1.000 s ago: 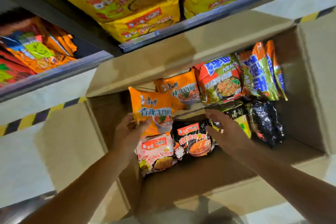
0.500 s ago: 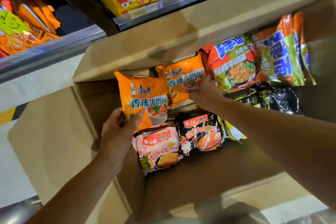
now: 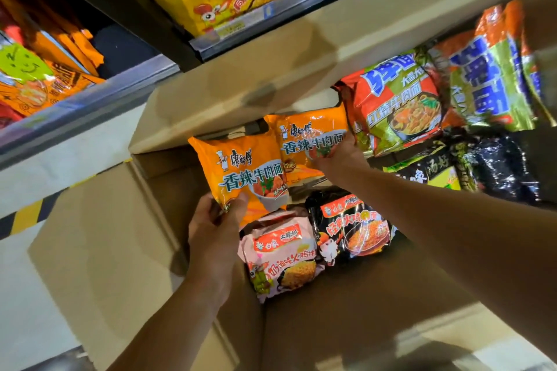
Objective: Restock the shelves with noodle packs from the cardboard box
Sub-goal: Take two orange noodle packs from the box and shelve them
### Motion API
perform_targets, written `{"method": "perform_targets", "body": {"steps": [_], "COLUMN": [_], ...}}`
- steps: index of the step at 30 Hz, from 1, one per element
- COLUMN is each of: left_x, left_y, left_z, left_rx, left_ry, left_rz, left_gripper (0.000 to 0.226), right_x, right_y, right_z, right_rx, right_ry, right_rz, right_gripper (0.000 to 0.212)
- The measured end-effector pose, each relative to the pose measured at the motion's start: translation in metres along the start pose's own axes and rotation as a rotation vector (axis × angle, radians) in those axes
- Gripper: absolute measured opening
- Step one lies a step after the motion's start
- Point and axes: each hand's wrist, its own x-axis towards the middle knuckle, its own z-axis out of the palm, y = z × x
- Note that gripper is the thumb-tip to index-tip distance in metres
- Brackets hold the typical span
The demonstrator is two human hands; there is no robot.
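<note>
Left hand: the left hand [image 3: 215, 229] pinched the lower corner of an orange noodle pack [image 3: 247, 173], thumb on the printed face, fingers curled behind it.
Right hand: the right hand [image 3: 334, 152] lay on a second orange pack [image 3: 304, 144]; its fingers were curled at that pack's right edge and seemed to grip it, though the fingertips were partly hidden.
Cardboard box: the cardboard box [image 3: 120, 250] stood open, and both orange packs were at its far left corner, just under the far flap.
Key relation: the second pack lay just beyond the first, nearer the shelf [image 3: 90, 105], and overlapped its right edge. The first pack's long axis ran up from the left hand toward the far flap, tilted a little left.
Other stock: a pink pack [image 3: 283, 253] and a black pack [image 3: 352, 229] lay nearer the person in the box; red-and-green packs [image 3: 398, 105] stood at the far right.
Judgement: each hand looked set to lift its own pack up and left to the shelf.
</note>
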Motion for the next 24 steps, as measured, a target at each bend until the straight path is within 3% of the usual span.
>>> {"method": "perform_targets", "body": {"steps": [4, 7, 8, 13, 19, 24], "left_x": [0.004, 0.005, 0.003, -0.012, -0.047, -0.088], "left_y": [-0.004, -0.006, -0.005, 0.004, 0.031, 0.068], "left_z": [-0.001, -0.001, -0.001, 0.0, -0.011, -0.031], "left_rx": [0.005, 0.007, 0.004, -0.017, 0.013, 0.1], "left_ry": [-0.008, -0.011, -0.004, 0.0, -0.018, -0.047], "left_rz": [0.003, 0.012, 0.009, -0.009, 0.007, 0.062], "left_gripper": [0.023, 0.02, 0.019, 0.024, 0.019, 0.021], "right_x": [0.004, -0.006, -0.012, -0.045, -0.094, -0.15], "right_y": [0.007, 0.013, 0.014, 0.01, 0.006, 0.006], "right_z": [0.007, -0.002, -0.005, -0.021, -0.057, -0.102], "right_rx": [-0.057, 0.054, 0.069, 0.103, 0.181, 0.313], "right_ry": [0.096, 0.077, 0.05, 0.041, 0.079, 0.067], "right_rz": [0.03, 0.012, 0.004, -0.119, -0.203, -0.201], "right_gripper": [0.092, 0.044, 0.038, 0.03, 0.041, 0.033]}}
